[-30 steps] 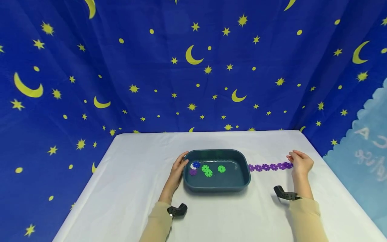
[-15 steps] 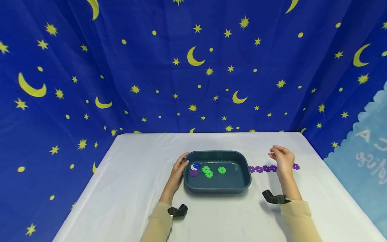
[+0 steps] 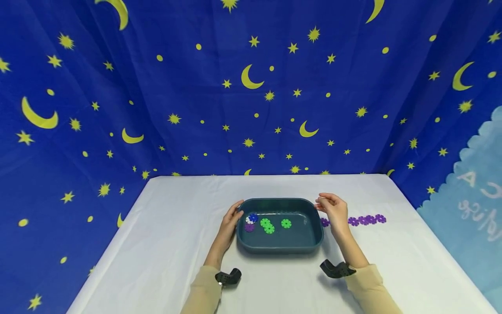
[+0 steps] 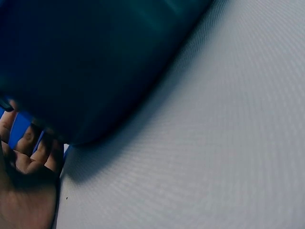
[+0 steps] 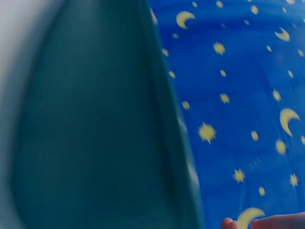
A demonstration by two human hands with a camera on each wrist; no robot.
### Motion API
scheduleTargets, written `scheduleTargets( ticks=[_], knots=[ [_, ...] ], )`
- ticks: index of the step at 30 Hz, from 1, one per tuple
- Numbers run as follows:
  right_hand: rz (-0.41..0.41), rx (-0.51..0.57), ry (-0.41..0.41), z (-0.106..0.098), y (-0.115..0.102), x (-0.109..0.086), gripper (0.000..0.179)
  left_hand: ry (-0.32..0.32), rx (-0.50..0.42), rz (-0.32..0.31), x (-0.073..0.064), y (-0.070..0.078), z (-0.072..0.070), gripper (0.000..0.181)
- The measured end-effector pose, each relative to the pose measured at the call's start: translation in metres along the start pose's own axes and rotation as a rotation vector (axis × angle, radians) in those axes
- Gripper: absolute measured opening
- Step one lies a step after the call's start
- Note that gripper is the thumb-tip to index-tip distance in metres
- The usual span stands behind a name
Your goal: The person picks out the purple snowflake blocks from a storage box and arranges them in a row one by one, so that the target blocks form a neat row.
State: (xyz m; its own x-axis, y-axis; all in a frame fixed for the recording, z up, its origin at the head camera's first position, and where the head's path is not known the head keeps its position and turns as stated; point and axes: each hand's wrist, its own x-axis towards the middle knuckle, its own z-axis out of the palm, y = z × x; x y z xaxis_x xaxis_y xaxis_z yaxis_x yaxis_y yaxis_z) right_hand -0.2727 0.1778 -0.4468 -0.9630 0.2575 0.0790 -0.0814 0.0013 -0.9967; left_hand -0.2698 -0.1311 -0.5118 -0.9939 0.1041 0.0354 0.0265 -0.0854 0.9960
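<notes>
A dark teal plastic tub point(image 3: 280, 250) stands on the white-covered table. Inside it lie green snowflake-shaped plastic discs point(image 3: 286, 223), a blue disc point(image 3: 253, 217), a white one point(image 3: 249, 220) and a purple one point(image 3: 249, 227). My left hand point(image 3: 226, 229) holds the tub's left end, thumb at the rim and fingers along the outer wall. Beside the right rim is my right hand point(image 3: 335, 213), with nothing visible in its fingers. In the right wrist view, its fingertips point(image 5: 281, 221) show apart at the bottom edge. Purple discs point(image 3: 367, 220) form a row to the right, partly hidden behind that hand.
A blue curtain point(image 3: 219, 100) with yellow moons and stars rises behind the table point(image 3: 188, 209). Each wrist wears a black camera mount, the left mount point(image 3: 229, 277) near the tub's front left corner. A light blue lettered panel point(image 3: 476, 183) hangs at the right.
My right hand has moved left from the far end of the purple row to the tub's right rim, uncovering the row's right end. The left hand has stayed on the tub.
</notes>
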Motion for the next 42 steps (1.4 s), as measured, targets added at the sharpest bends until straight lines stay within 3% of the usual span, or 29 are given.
scheduleTargets(
  ticks=[7,13,23,26,32,35,38,42],
  knots=[
    [0.023,-0.025,-0.156,0.042,0.007,-0.014,0.027,0.003,-0.006,0.004,0.004,-0.003,-0.003,0.045],
    [0.044,-0.118,-0.314,0.076,0.011,-0.021,0.025,0.005,-0.020,0.011,0.006,0.000,-0.001,0.045],
    [0.118,-0.167,-0.473,0.112,0.027,-0.027,0.026,-0.021,-0.029,0.001,0.006,0.004,0.003,0.046],
    [0.134,-0.219,-0.483,0.120,0.033,-0.027,0.024,-0.031,-0.013,-0.002,0.008,0.000,0.003,0.046],
    [0.014,-0.428,-0.481,0.135,0.039,-0.028,0.016,-0.002,-0.010,-0.005,0.017,-0.017,-0.003,0.045],
    [-0.073,-0.475,-0.517,0.141,0.042,-0.028,0.016,0.021,-0.011,0.009,0.018,-0.019,-0.004,0.045],
    [-0.106,-0.454,-0.609,0.144,0.044,-0.029,0.020,0.026,-0.033,0.017,0.017,-0.021,-0.005,0.045],
    [-0.026,-0.362,-0.766,0.143,0.046,-0.031,0.029,0.000,-0.060,0.010,0.013,-0.023,-0.003,0.046]
  ],
)
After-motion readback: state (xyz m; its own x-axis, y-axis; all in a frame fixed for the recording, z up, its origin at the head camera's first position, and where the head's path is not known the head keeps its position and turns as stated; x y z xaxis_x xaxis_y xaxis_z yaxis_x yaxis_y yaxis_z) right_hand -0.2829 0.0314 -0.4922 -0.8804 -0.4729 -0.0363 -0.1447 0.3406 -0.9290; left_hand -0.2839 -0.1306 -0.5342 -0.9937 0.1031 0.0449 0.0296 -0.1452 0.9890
